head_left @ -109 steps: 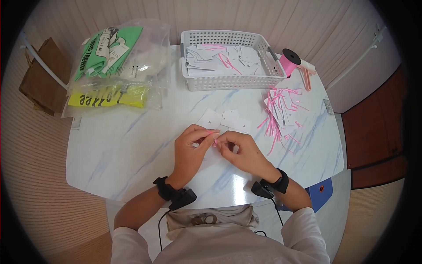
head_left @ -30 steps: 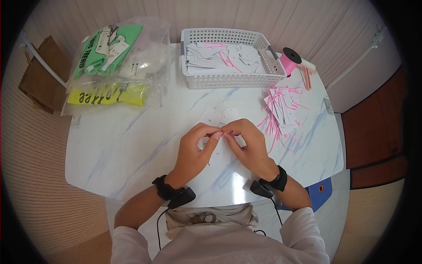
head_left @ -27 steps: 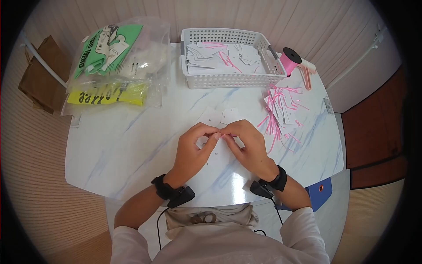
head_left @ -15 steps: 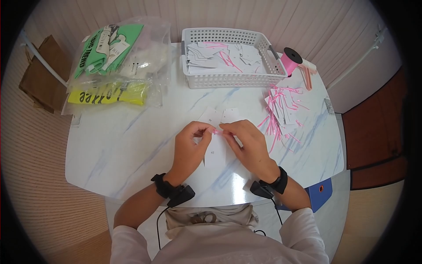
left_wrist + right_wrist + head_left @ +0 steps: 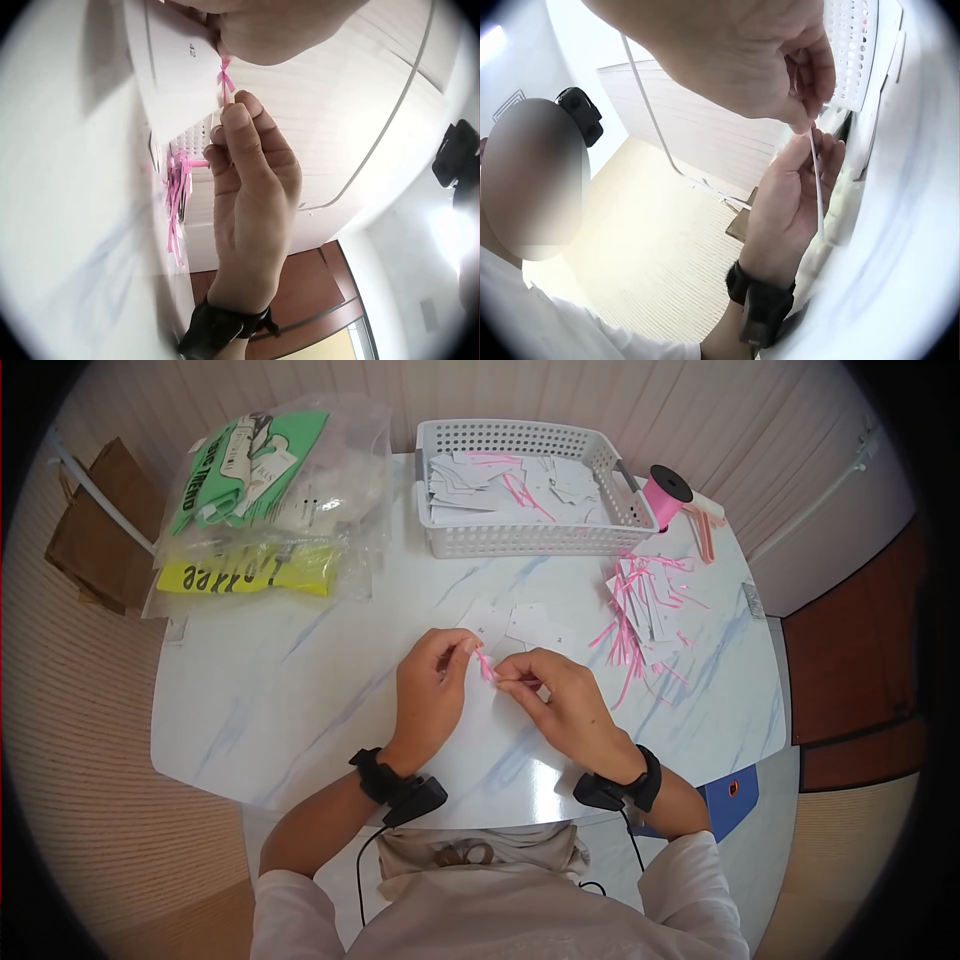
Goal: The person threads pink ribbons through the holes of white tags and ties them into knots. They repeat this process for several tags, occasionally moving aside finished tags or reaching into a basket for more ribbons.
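Over the middle of the table, my left hand (image 5: pixel 430 685) grips a white paper tag (image 5: pixel 180 71) marked 42 near its ribbon end. A pink ribbon (image 5: pixel 227 75) is knotted at the tag's edge. My right hand (image 5: pixel 570 700) pinches the ribbon's loose end between thumb and forefinger, so a short length (image 5: pixel 486 666) stretches between the hands. In the right wrist view the tag (image 5: pixel 818 187) shows edge-on, hanging below the fingers. Several plain white tags (image 5: pixel 530 622) lie on the table just beyond the hands.
A white perforated basket (image 5: pixel 540 543) at the back holds tags and ribbon pieces. To the right lie a pile of ribboned tags (image 5: pixel 645 605), a pink ribbon spool (image 5: pixel 662 498) and a pale pink-handled tool (image 5: pixel 702 530). Bagged clothes (image 5: pixel 260 500) lie at back left.
The hands, fingertips together a second ago, have drawn apart, the left to the left and the right slightly down. More of the pink ribbon shows between them now.
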Demonstrator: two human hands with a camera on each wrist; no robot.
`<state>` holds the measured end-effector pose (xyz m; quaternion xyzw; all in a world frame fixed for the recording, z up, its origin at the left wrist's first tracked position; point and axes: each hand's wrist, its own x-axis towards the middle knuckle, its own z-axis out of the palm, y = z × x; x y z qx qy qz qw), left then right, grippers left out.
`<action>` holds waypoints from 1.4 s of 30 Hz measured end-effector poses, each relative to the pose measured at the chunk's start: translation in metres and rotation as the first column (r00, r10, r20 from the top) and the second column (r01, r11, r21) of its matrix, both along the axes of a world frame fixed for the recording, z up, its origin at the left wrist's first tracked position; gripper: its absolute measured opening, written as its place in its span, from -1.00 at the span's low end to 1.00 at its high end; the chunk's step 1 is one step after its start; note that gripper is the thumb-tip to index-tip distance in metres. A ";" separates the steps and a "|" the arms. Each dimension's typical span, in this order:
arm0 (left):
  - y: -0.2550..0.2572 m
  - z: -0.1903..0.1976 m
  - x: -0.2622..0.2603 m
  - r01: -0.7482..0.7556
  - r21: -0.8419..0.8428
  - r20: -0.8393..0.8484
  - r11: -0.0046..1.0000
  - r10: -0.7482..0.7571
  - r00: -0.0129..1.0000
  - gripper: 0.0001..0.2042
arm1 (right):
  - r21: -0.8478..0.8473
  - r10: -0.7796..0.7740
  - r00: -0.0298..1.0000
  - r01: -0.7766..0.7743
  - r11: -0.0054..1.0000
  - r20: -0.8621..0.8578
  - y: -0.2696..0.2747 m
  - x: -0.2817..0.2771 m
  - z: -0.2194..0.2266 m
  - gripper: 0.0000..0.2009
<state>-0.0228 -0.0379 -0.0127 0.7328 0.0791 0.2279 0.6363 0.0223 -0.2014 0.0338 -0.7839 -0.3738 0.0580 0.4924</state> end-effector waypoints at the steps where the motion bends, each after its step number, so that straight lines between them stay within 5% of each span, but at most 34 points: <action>1: -0.001 0.001 0.000 -0.001 0.000 0.000 1.000 0.001 1.000 -0.90 | -0.004 -0.003 1.000 0.003 1.000 -0.003 0.000 0.000 0.000 -0.86; 8: 0.002 0.002 0.002 0.011 0.019 0.029 1.000 -0.011 1.000 -0.90 | 0.018 0.002 0.999 -0.003 1.000 0.043 -0.001 0.007 0.002 -0.81; 10: 0.004 0.003 0.001 0.032 0.021 0.040 0.999 -0.033 0.999 -0.90 | 0.032 -0.072 0.966 0.066 0.997 0.250 0.000 0.009 0.002 -0.82; 12: 0.004 0.011 -0.002 0.175 -0.079 -0.114 0.981 -0.183 0.976 -0.86 | -0.002 -0.082 0.946 0.087 0.996 0.314 -0.001 0.014 -0.001 -0.83; 15: 0.003 0.008 -0.001 0.279 0.067 -0.062 0.958 -0.275 0.960 -0.85 | -0.022 -0.122 0.913 0.142 0.990 0.390 -0.004 0.019 -0.006 -0.86; 18: 0.002 0.012 -0.002 0.376 0.006 -0.097 0.926 -0.374 0.922 -0.88 | 0.025 -0.166 0.915 0.169 0.985 0.368 -0.003 0.021 -0.008 -0.87; 25: 0.000 0.018 -0.005 0.366 0.092 -0.156 0.926 -0.350 0.924 -0.91 | 0.028 -0.140 0.898 0.142 0.989 0.418 -0.003 0.020 -0.006 -0.91; 31: -0.002 0.017 -0.007 0.361 -0.108 -0.133 0.926 -0.374 0.918 -0.90 | 0.117 -0.117 0.867 0.068 0.991 0.485 -0.004 0.017 -0.008 -0.89; 34: -0.003 0.020 -0.008 0.366 0.027 -0.106 0.930 -0.361 0.927 -0.90 | 0.141 -0.127 0.850 0.063 0.988 0.511 -0.004 0.018 -0.011 -0.88; 38: -0.003 0.020 -0.009 0.395 -0.088 -0.141 0.915 -0.404 0.904 -0.90 | 0.172 -0.168 0.843 0.091 0.981 0.510 -0.002 0.015 -0.012 -0.88; 42: 0.001 0.015 -0.006 0.277 -0.249 -0.085 0.928 -0.305 0.948 -0.88 | 0.192 -0.196 0.953 0.153 0.969 0.230 0.003 0.015 -0.016 -0.76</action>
